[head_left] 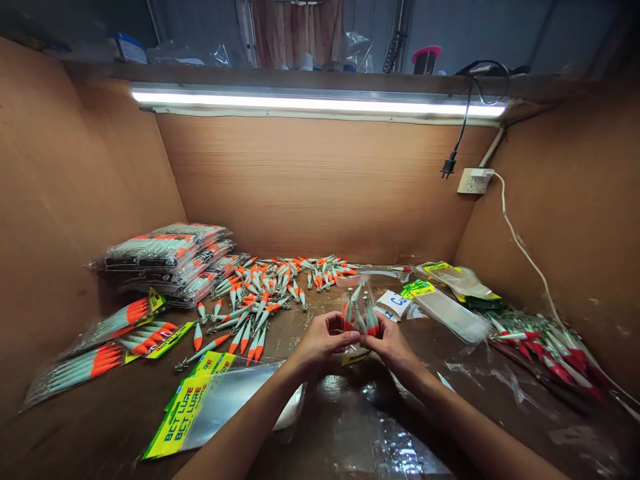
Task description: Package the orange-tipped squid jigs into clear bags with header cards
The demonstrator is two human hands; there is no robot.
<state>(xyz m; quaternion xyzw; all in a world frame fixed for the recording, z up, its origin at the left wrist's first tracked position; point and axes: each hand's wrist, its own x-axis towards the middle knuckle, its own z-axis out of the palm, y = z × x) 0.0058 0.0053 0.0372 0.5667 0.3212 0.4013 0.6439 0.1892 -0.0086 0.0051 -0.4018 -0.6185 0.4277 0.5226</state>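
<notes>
In the head view, my left hand (324,339) and my right hand (394,343) are closed on the two sides of a clear plastic bag (356,285). Several orange-and-pale squid lures (370,315) stand upright inside it, orange ends down. A bit of its yellow header shows under my fingers. Behind my hands lies a loose heap of the same lures (263,303). Flat empty bags with yellow-green "BCT LURE" headers (183,417) lie left of my left forearm. Filled bags of lures (90,367) rest farther left.
Sealed packs of lures (155,253) are stacked at the back left. On the right are more flat bags (450,310), a torn white card (393,305) and a pile of red-and-white lures (550,353). A black plug (449,165) hangs near a wall socket (474,181).
</notes>
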